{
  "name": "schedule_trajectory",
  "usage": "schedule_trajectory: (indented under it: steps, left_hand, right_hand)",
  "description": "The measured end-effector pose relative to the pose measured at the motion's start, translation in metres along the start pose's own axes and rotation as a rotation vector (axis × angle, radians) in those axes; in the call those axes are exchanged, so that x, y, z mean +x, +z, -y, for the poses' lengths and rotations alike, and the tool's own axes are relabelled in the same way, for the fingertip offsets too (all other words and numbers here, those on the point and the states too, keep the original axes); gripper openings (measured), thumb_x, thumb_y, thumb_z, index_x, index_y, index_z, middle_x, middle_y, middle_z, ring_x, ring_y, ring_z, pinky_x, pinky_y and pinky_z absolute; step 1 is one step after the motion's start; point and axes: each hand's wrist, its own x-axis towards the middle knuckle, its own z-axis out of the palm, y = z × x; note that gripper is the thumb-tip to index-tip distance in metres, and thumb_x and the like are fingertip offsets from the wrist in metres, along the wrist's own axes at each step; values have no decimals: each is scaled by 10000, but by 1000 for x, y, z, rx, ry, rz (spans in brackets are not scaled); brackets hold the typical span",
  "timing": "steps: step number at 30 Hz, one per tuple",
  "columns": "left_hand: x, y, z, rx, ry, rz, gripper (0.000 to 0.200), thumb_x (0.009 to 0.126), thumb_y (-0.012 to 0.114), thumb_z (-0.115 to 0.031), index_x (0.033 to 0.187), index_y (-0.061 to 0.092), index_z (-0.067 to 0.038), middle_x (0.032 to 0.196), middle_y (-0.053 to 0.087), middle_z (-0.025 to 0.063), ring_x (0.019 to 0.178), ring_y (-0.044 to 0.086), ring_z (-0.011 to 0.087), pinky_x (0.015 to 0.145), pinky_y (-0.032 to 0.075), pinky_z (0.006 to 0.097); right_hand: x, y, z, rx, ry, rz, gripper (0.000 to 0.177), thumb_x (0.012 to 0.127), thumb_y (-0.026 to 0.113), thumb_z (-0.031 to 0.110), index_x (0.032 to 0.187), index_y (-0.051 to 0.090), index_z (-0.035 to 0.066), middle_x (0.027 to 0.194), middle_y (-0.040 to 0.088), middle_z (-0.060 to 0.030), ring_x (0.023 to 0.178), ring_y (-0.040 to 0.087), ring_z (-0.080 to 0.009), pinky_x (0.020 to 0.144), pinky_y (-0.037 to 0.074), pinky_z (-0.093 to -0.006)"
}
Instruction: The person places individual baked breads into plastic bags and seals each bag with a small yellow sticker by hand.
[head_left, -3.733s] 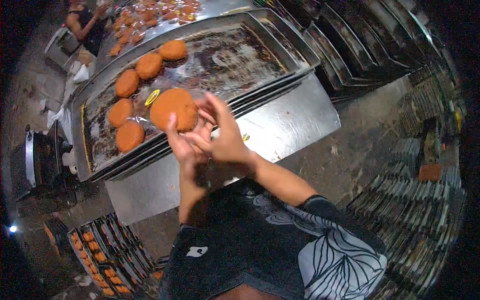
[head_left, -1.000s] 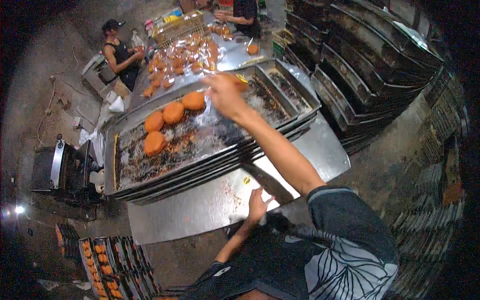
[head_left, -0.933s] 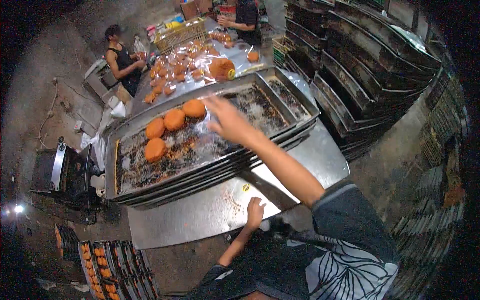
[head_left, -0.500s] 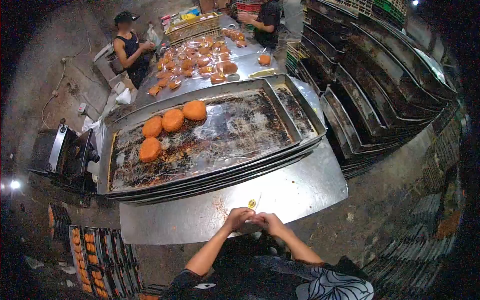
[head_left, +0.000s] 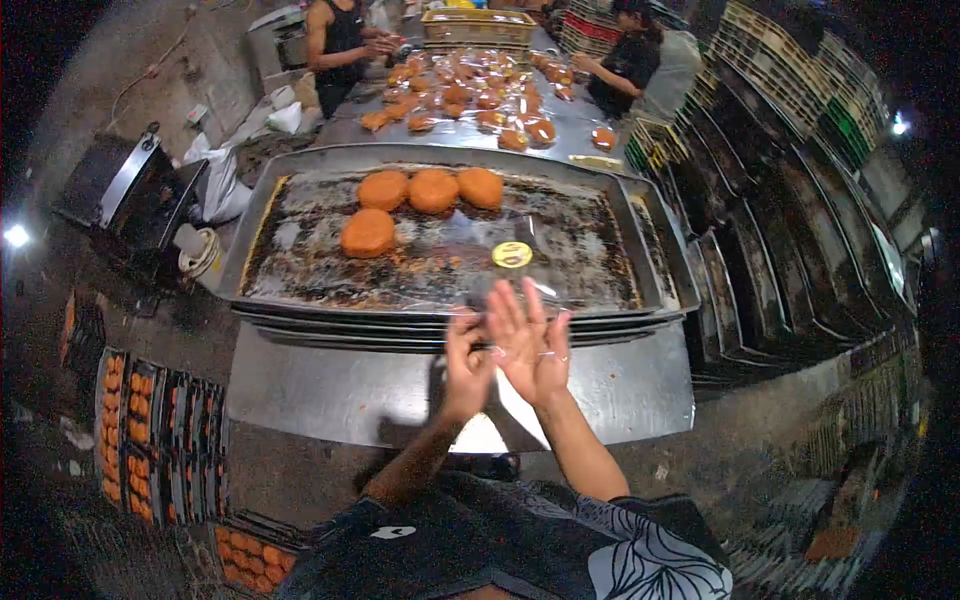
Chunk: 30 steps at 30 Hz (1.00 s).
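A clear plastic bag with a round yellow label (head_left: 512,255) is held up over the front of a stained metal tray (head_left: 270,213). My left hand (head_left: 465,368) is beside the bag's lower end, its fingers curled on the thin plastic. Close to its right, my right hand (head_left: 530,345) has its fingers spread and palm showing, against or inside the bag; which one is unclear. Four round orange-brown cakes lie on the tray: one in front (head_left: 368,233) and three in a row behind, the middle one (head_left: 433,190) among them.
Wrapped cakes (head_left: 455,95) cover the table behind the tray, near a yellow crate (head_left: 478,28). One person (head_left: 340,45) stands at the far left, another (head_left: 632,60) at the far right. Stacked trays (head_left: 790,230) rise at right. A metal tabletop (head_left: 320,385) lies in front.
The view has shifted, and the tray appears more level. Both hands have moved up from the table's front edge with the labelled bag. My right hand has opened, fingers spread.
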Motion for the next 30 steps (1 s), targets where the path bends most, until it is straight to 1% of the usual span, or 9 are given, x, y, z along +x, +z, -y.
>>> schedule_trajectory:
  steps: [2,4,6,7,10,14,16,20,30]
  left_hand:
    - [41,-34,-45,-659,-500,-40,268,803,517,-103,1053,442,-41,836,532,44,789,528,177,694,456,302]
    - [73,-112,-41,-547,-384,150,262,845,471,-192,1056,439,-39,886,519,64,831,522,171,760,445,330]
    - [95,-143,-64,-476,-2,-173,299,846,464,-184,1100,418,-32,912,511,68,866,513,163,804,430,360]
    - [103,-149,-81,-409,54,-343,294,853,448,-189,1103,416,-37,922,511,70,877,511,171,819,420,391]
    - [119,-178,-107,-439,117,-473,365,849,400,-186,1184,325,-64,1033,485,91,992,471,238,861,371,492]
    - [138,-213,-128,-462,187,-487,472,798,431,-171,1225,261,-60,1078,451,115,999,467,270,875,361,509]
    - [148,-220,-127,-522,245,-519,511,781,445,-182,1234,248,-54,1077,446,133,1006,464,284,885,350,519]
    - [135,-164,-94,-569,40,-242,545,753,446,-192,1247,251,-69,1111,433,164,1056,427,295,882,355,501]
    - [40,-10,-52,-593,-586,258,619,770,408,-417,1215,315,3,1154,431,168,1000,482,232,857,397,336]
  right_hand:
    - [11,-17,-50,107,449,89,610,811,477,360,1278,253,37,1252,369,-129,1116,408,-222,924,355,-309]
    - [36,-5,-85,-380,584,54,352,845,459,153,1170,408,28,1095,505,-123,913,547,-187,761,466,-290]
    - [108,18,-94,-1948,216,583,508,791,540,244,1091,380,-133,986,522,-235,837,563,-289,710,458,-342]
    - [134,8,-125,-2065,-293,343,584,739,585,311,1068,390,-131,964,492,-290,880,519,-359,704,459,-353]
    - [206,-23,-193,-2819,-111,84,678,699,601,399,1109,359,-84,1059,405,-322,924,470,-439,729,449,-426]
    - [221,-28,-178,-2301,-123,328,302,681,552,295,844,597,44,752,601,-142,773,548,-346,697,429,-445]
    - [156,2,-163,-2035,-707,374,361,638,616,241,951,566,69,943,541,-184,884,489,-340,778,397,-415]
    - [89,50,-139,-1977,-936,748,742,459,725,150,1143,460,34,1070,502,-140,959,470,-299,815,398,-364]
    - [15,26,-52,-1804,-734,39,837,557,717,123,1254,277,-25,1164,438,-213,1050,462,-316,864,386,-367]
